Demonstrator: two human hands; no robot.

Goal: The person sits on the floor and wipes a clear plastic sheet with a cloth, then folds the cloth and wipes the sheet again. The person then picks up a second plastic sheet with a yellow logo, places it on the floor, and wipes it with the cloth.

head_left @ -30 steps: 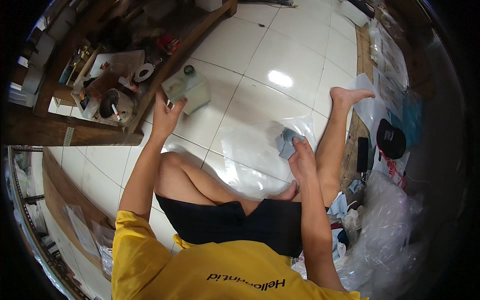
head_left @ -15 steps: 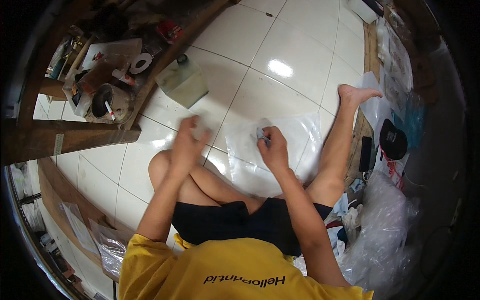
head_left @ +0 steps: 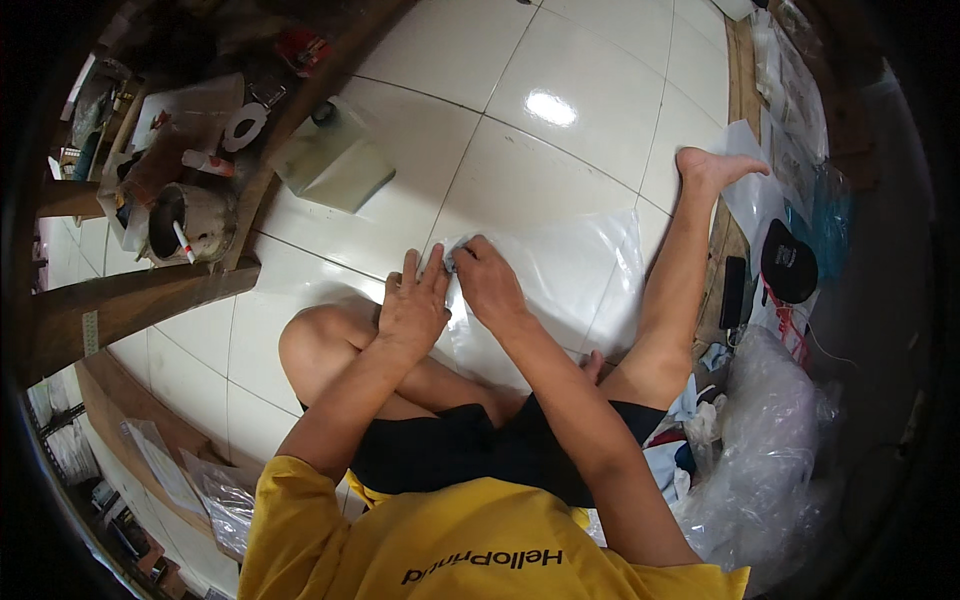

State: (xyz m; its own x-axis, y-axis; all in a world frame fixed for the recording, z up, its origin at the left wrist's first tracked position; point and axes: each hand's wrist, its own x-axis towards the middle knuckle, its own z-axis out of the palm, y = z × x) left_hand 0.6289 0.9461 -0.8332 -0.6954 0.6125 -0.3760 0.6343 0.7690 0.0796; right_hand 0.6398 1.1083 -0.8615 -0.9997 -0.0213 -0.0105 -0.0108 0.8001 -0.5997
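A clear plastic sheet (head_left: 575,265) lies on the white tiled floor between my legs. My left hand (head_left: 413,308) rests at its left edge, palm down, with the fingers stretched out and somewhat apart. Right beside those fingertips, my right hand (head_left: 487,283) is closed on a small crumpled pale blue-grey cloth (head_left: 456,246), pressed down near the sheet's far left corner. Most of the cloth is hidden under the right hand's fingers.
A translucent container (head_left: 338,165) with a black cap stands on the tiles beyond my left hand. A wooden bench (head_left: 150,305) at the left holds a tin (head_left: 195,220) with a cigarette. To my right lie a black cap (head_left: 788,262), a phone (head_left: 733,292) and bunched clear plastic (head_left: 760,440).
My right hand has moved left with the cloth to the sheet's left edge. The left hand has come down and inward beside it. The view has shifted slightly.
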